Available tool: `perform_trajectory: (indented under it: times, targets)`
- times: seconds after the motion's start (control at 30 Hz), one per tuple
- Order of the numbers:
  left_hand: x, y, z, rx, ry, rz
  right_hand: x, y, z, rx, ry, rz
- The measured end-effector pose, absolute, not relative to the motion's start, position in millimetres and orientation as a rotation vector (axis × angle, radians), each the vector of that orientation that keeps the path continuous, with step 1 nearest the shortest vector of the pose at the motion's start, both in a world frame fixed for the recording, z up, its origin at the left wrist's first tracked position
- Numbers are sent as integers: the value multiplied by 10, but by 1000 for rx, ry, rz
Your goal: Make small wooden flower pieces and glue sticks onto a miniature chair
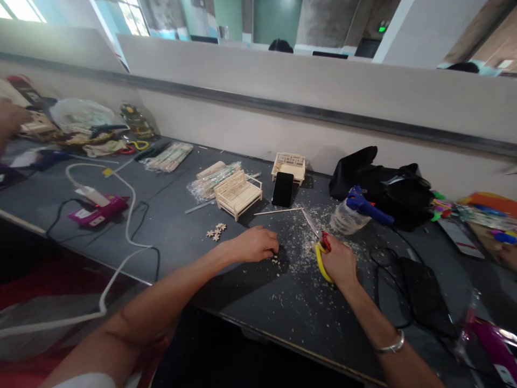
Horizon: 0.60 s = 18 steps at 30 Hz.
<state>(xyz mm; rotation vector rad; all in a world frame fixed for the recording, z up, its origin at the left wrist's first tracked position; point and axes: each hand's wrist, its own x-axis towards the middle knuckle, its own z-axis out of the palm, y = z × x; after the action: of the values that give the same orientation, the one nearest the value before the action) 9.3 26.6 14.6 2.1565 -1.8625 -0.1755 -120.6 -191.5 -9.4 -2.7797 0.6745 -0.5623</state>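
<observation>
My right hand (340, 260) is closed round the yellow and red handles of a pair of scissors (311, 222), whose blades point away to the upper left over wood scraps. My left hand (255, 244) rests on the dark table with its fingers curled down beside a few small wooden bits (276, 260); whatever is under the fingertips is hidden. Just beyond lies a thin wooden stick (278, 212). A miniature wooden bench (239, 196) stands behind my left hand, and small wooden flower shapes (217, 232) lie to its left.
A phone (283, 189) leans against a second small wooden bench (289, 166). At right are a blue glue gun (367, 206) on a plastic tub (348, 218) and a black bag (388, 186). Packets of sticks (214, 180), a purple power strip (99, 211) and cables spread left. Another person's hand (12, 118) shows far left.
</observation>
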Motion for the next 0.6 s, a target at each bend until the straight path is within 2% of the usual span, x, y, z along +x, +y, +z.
perform_trajectory:
  times: [0.3, 0.6]
  targets:
    - [157, 180, 236, 2040, -1701, -387, -1211, -1910, -146, -2781, 591, -604]
    - [103, -138, 337, 1398, -768, -700, -1237, -1897, -124, -2754, 532, -597]
